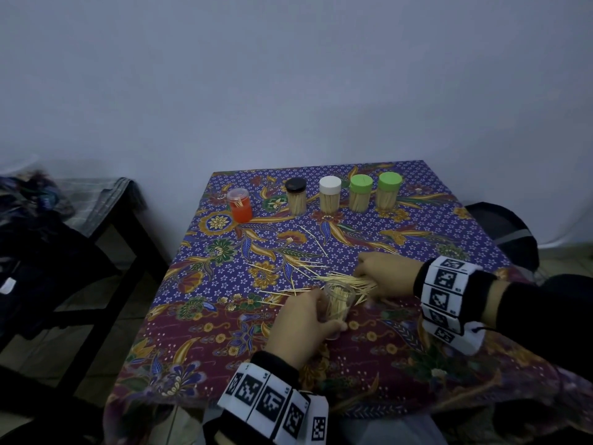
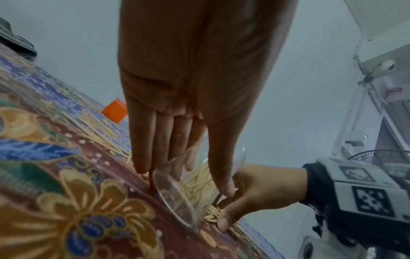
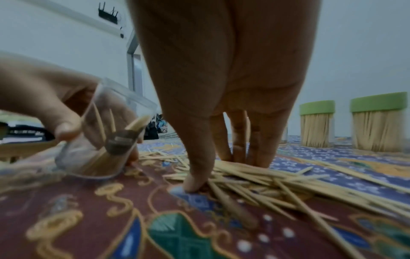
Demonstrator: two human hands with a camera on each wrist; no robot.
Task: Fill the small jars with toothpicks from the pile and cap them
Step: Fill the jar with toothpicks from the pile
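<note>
Head view: on the tabletop (image 1: 224, 316), covered by a patterned cloth, six jars can be counted. Five stand in a row along the far edge: one orange jar (image 1: 240, 205) with a clear lid and a few toothpicks inside, one black-capped jar (image 1: 296, 195), one white-capped jar (image 1: 330, 194) and two green-capped jars (image 1: 361, 192) (image 1: 389, 190); the last four are full of toothpicks. The sixth, a clear open jar (image 1: 338, 303), is tilted near the middle of the tabletop, partly filled, and the left hand (image 1: 305, 326) grasps it with fingers curled round its wall. Just beyond it lies the toothpick pile (image 1: 340, 279), with loose sticks scattered toward the far edge. The right hand (image 1: 386, 276) rests on the pile.

Left wrist view: the left hand (image 2: 195, 98) holds the clear open jar (image 2: 184, 191) with the thumb on one side and the fingers on the other, its bottom edge touching the cloth. The right hand (image 2: 261, 191) is just beside it.

Right wrist view: the right hand (image 3: 224, 91) pinches a bundle from the toothpick pile (image 3: 277, 184) between thumb and fingers. The clear open jar (image 3: 104, 140) leans toward the pile. Two green-capped jars (image 3: 316, 122) (image 3: 378, 121) stand behind.
</note>
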